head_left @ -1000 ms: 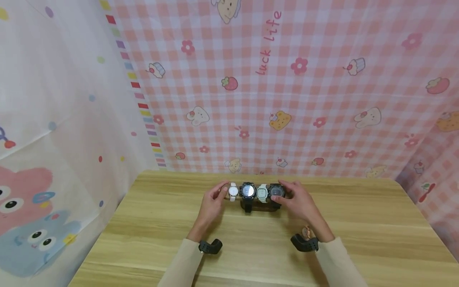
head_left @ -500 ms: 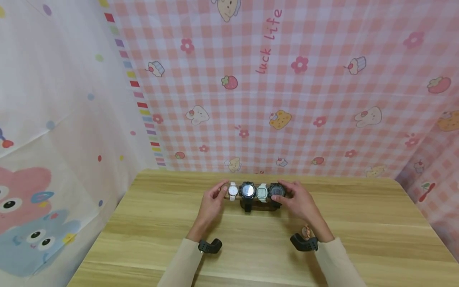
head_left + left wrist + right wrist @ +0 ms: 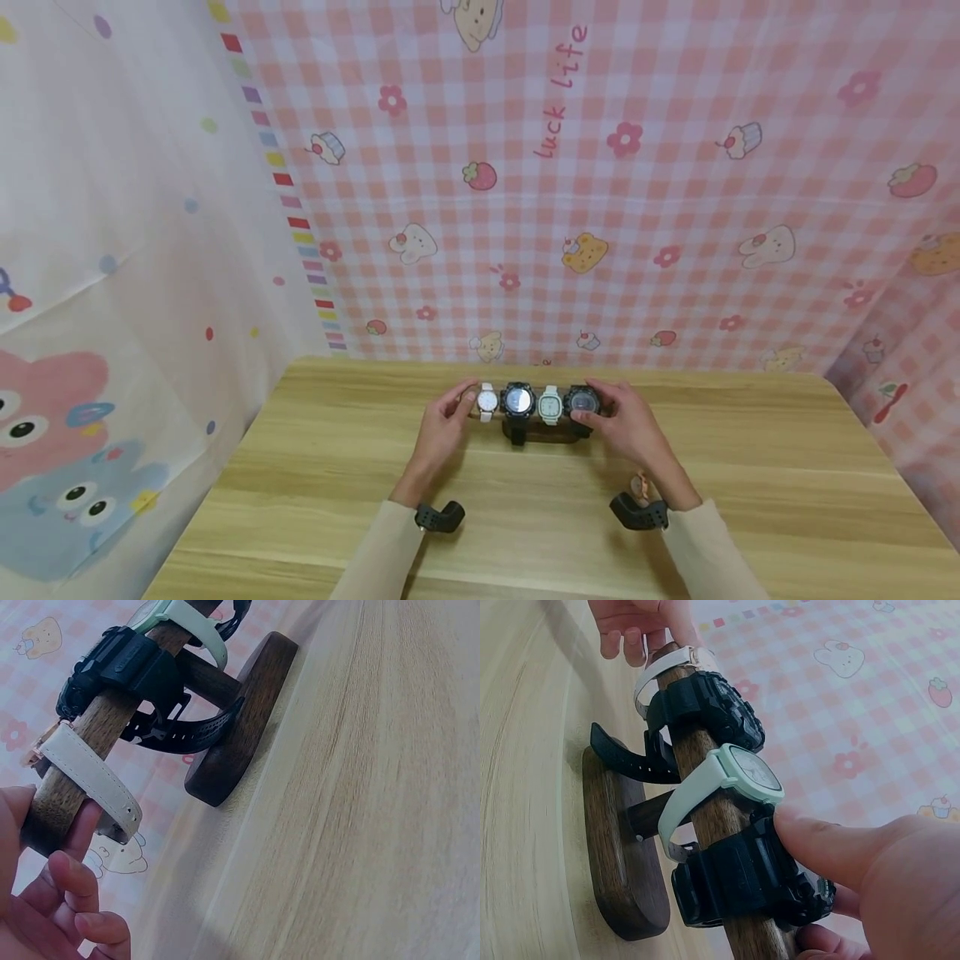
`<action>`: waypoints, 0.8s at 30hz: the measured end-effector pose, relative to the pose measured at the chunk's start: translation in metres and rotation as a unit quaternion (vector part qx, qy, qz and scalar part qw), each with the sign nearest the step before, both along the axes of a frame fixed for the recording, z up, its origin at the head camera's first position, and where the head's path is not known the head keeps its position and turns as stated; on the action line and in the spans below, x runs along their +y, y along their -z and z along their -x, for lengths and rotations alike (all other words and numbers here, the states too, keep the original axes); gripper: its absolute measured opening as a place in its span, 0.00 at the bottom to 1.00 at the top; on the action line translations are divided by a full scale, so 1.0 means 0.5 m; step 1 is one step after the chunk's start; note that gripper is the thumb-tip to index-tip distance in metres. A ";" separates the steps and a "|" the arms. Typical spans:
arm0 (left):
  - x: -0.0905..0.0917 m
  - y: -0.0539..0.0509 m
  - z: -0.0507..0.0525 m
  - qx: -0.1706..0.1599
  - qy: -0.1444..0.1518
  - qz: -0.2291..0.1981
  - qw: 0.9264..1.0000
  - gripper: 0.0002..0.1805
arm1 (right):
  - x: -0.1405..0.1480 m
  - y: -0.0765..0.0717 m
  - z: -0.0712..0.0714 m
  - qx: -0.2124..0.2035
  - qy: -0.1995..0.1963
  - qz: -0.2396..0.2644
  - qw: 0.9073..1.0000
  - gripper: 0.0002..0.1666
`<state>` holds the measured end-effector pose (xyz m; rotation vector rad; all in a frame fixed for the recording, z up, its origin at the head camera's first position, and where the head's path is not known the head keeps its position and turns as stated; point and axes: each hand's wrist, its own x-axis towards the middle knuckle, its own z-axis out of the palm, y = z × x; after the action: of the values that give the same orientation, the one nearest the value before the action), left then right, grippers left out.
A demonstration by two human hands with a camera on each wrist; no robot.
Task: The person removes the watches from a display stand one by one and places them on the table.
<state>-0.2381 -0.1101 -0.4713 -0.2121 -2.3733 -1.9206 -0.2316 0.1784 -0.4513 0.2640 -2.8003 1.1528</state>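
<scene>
A dark wooden watch stand [image 3: 259, 705] carries a row of watches on its crossbar. From the left come a white-strapped watch [image 3: 487, 402], a black watch [image 3: 518, 400], a mint-green watch [image 3: 550, 406] and a second black watch [image 3: 583, 402]. My left hand [image 3: 442, 423] pinches the left end of the bar, beside the white strap; its other fingers are loosely bent in the left wrist view. At the right end, my right hand [image 3: 628, 423] grips the second black watch, thumb on its face side. In the right wrist view, this watch's strap [image 3: 727, 881] encircles the bar.
A rose-gold watch [image 3: 640, 483] lies on the wooden table [image 3: 525, 533] near my right wrist, partly hidden by the black wrist camera [image 3: 637, 511]. Behind the table's far edge hangs a pink checked cloth [image 3: 525, 217].
The second black watch and my right hand have shifted very slightly right, and the mint-green watch a touch too. My left hand keeps its place on the bar.
</scene>
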 end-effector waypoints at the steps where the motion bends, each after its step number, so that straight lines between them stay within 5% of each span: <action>1: 0.001 0.001 0.000 -0.001 -0.003 0.001 1.000 0.17 | 0.001 0.000 -0.001 -0.001 0.001 0.000 1.000 0.40; 24: 0.005 -0.006 -0.004 0.001 -0.013 0.006 1.000 0.17 | 0.041 -0.005 -0.011 -0.030 0.023 0.003 0.999 0.41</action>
<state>-0.2364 -0.1074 -0.4681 -0.1814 -2.3752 -1.8942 -0.2261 0.1987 -0.4490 0.1654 -2.8374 1.1792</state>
